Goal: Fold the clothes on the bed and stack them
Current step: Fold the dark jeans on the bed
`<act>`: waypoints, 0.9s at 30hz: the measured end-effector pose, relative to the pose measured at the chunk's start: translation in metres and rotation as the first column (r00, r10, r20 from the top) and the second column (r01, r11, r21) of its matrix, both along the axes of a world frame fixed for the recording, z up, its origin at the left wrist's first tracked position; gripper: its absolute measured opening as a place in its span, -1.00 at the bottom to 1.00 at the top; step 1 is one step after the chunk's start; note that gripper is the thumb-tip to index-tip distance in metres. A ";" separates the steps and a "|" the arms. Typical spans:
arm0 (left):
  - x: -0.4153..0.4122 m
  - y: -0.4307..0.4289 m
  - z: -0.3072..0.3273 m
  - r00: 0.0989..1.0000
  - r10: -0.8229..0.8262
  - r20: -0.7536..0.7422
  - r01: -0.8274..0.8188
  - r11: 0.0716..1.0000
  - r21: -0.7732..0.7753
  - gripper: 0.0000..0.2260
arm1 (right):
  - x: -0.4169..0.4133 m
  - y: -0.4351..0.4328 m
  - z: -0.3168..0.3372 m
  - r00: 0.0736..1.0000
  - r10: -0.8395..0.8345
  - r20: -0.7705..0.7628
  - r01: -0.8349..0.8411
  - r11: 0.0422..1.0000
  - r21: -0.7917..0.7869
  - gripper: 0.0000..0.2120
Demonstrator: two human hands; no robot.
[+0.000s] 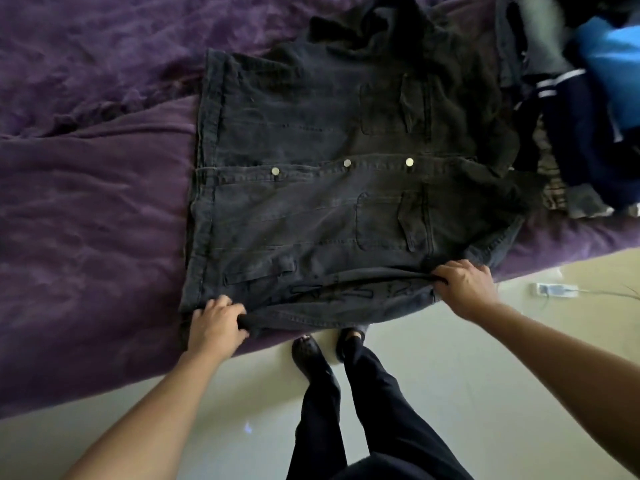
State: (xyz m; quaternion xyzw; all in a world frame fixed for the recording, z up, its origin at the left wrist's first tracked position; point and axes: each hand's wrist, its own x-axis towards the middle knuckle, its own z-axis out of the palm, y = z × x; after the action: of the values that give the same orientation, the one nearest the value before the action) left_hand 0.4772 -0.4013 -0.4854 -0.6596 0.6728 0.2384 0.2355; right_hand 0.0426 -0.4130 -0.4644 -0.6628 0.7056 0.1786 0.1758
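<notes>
Dark jacket (329,188): flat on bed (86,202), centre; left hand (216,323) at 7 o'clock, right hand (465,287) at 5; fingers grip its near edge. Folding barely begun; heap (588,133) at 2 o'clock unfolded.

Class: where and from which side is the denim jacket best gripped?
Grip the jacket by its near edge, at hem corner and shoulder, from the near side, as the left hand and right hand do: it lies flat, buttons running sideways.
</notes>
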 end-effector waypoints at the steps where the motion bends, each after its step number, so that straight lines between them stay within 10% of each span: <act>1: -0.002 0.002 -0.001 1.000 -0.015 0.023 0.015 1.000 -0.013 -0.71 | -0.003 0.003 0.001 0.999 -0.022 0.023 0.021 0.999 0.031 -0.75; 7: 0.011 0.010 0.045 0.905 0.062 -0.421 -0.102 0.992 -0.074 -0.96 | -0.034 -0.015 0.031 0.972 -0.214 0.094 0.175 0.932 0.318 -0.85; 10: 0.015 -0.037 0.069 0.847 0.142 -0.512 -0.206 0.976 -0.070 -0.84 | -0.029 -0.068 0.038 0.942 -0.286 0.178 0.284 0.958 0.032 -0.74; 14: 0.016 -0.100 0.060 0.812 0.398 -0.426 -0.481 0.871 -0.103 -0.72 | 0.003 -0.101 0.050 0.938 -0.220 0.267 0.290 0.920 -0.262 -0.62; 19: 0.028 -0.098 0.010 0.900 0.431 -0.065 -0.421 0.898 0.128 -0.12 | 0.024 -0.073 0.006 0.994 0.041 0.100 -0.055 0.988 0.146 -0.22; 22: 0.031 -0.075 -0.011 0.886 0.463 0.029 -0.464 0.886 0.004 -0.30 | 0.022 -0.065 -0.026 0.990 0.017 0.140 -0.023 0.999 0.038 -0.55; 27: 0.050 -0.078 0.009 0.692 0.626 -0.359 -0.661 0.749 0.033 -0.63 | -0.007 -0.064 -0.011 0.904 -0.195 0.381 0.239 0.968 -0.072 -0.79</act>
State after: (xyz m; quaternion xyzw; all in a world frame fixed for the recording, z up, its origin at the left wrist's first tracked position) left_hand 0.5269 -0.4796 -0.4767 -0.8111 0.4401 0.3848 -0.0188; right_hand 0.0352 -0.4772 -0.4750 -0.6108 0.7384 -0.0121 0.2855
